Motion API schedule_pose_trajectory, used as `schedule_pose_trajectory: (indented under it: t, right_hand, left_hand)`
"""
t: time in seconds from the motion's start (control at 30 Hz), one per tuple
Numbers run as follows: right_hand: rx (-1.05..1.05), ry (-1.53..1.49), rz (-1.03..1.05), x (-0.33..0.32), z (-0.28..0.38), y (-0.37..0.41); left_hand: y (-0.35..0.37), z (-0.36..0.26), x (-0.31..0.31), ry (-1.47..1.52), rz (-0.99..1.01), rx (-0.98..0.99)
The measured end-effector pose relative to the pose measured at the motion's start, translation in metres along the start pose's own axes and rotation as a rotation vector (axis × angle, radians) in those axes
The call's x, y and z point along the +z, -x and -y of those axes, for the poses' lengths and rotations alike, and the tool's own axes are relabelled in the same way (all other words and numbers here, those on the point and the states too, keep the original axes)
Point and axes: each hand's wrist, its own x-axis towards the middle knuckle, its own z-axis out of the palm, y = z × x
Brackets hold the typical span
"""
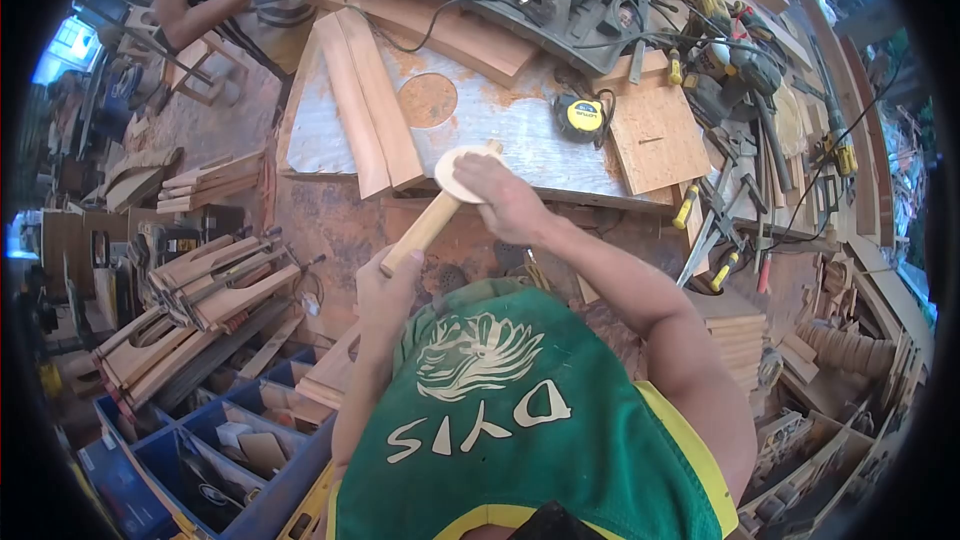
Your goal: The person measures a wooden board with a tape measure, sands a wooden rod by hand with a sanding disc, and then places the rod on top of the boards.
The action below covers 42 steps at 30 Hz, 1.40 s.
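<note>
Gripping a wooden stick, the left hand has its fingers wrapped round the lower end. The right hand pinches a round wooden disc at the workbench edge. Risk: stick pressure could twist the disc out of the pinch and scrape the fingertips.

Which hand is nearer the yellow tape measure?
Right. The right hand holds the disc just short of the tape measure; the left hand grips the stick at its near end, farther back.

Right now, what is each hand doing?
Left hand: closed on the pale wooden stick.
Right hand: holding the round pale wooden disc.
</note>
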Motion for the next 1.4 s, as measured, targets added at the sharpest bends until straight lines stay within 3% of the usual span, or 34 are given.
schedule_pose_trajectory:
  t: [0.1,0.17,0.27,0.3,0.37,0.43,0.47,0.57,0.6,0.63,0.7,0.8,0.9,0.93,1.0,1.07,1.17,1.2,1.23,1.3,1.4]
  right_hand:
    - [-0.091,-0.146,0.073,0.001,0.069,-0.004]
    - [-0.252,-0.153,0.022,-0.013,0.08,-0.002]
    - [0.067,-0.09,-0.037,-0.013,-0.008,0.007]
    - [0.044,0.039,-0.003,-0.031,-0.023,-0.002]
    - [0.003,-0.018,-0.05,-0.018,-0.011,0.0]
    - [-0.089,-0.149,-0.016,-0.011,0.059,0.005]
    - [-0.305,-0.138,-0.018,-0.016,0.077,0.004]
    - [0.204,-0.186,0.128,-0.04,0.043,-0.004]
    - [0.106,-0.125,-0.059,-0.014,-0.021,0.009]
    - [0.134,0.031,-0.119,-0.018,-0.037,0.002]
    - [0.109,0.015,-0.165,-0.005,-0.007,0.002]
    - [-0.252,-0.137,-0.249,-0.01,0.073,0.0]
    - [0.095,-0.114,-0.048,-0.015,0.002,0.002]
    - [0.103,0.005,-0.091,-0.023,-0.031,-0.002]
    - [0.155,-0.008,-0.11,-0.008,-0.023,0.007]
    - [0.087,-0.104,-0.128,0.002,0.018,0.003]
    - [-0.091,-0.092,0.024,-0.012,0.043,-0.005]
    - [0.11,-0.136,-0.028,0.001,0.009,0.002]
    - [0.045,-0.105,-0.202,0.009,-0.043,0.004]
    - [0.177,0.119,-0.1,0.0,-0.069,-0.001]
    - [0.042,-0.071,-0.155,0.02,0.01,0.001]
  left_hand:
    - [0.015,-0.021,0.021,-0.379,0.009,0.315]
    - [0.019,-0.024,0.025,-0.451,0.0,0.381]
    - [0.021,-0.02,0.029,-0.514,-0.038,0.525]
    - [0.021,-0.017,0.033,-0.523,-0.059,0.581]
    - [0.027,-0.027,0.036,-0.517,-0.055,0.53]
    - [0.023,-0.034,0.036,-0.554,-0.005,0.47]
    - [0.021,-0.031,0.029,-0.592,0.045,0.421]
    - [0.025,-0.033,0.03,-0.556,0.028,0.355]
    - [0.023,-0.037,0.035,-0.512,-0.005,0.36]
    - [0.022,-0.039,0.036,-0.515,-0.013,0.375]
    - [0.019,-0.045,0.037,-0.523,-0.033,0.409]
    - [0.011,-0.048,0.029,-0.475,0.031,0.315]
    - [0.01,-0.043,0.028,-0.49,0.007,0.252]
    - [0.01,-0.046,0.029,-0.461,0.006,0.263]
    - [0.011,-0.045,0.028,-0.479,0.008,0.275]
    - [0.004,-0.05,0.029,-0.456,0.022,0.285]
    - [0.004,-0.052,0.025,-0.402,0.049,0.224]
    - [0.006,-0.046,0.019,-0.403,0.036,0.183]
    - [0.002,-0.043,0.015,-0.396,0.021,0.161]
    - [-0.002,-0.038,0.008,-0.292,0.006,0.061]
    - [-0.004,-0.051,0.008,-0.181,0.033,-0.045]
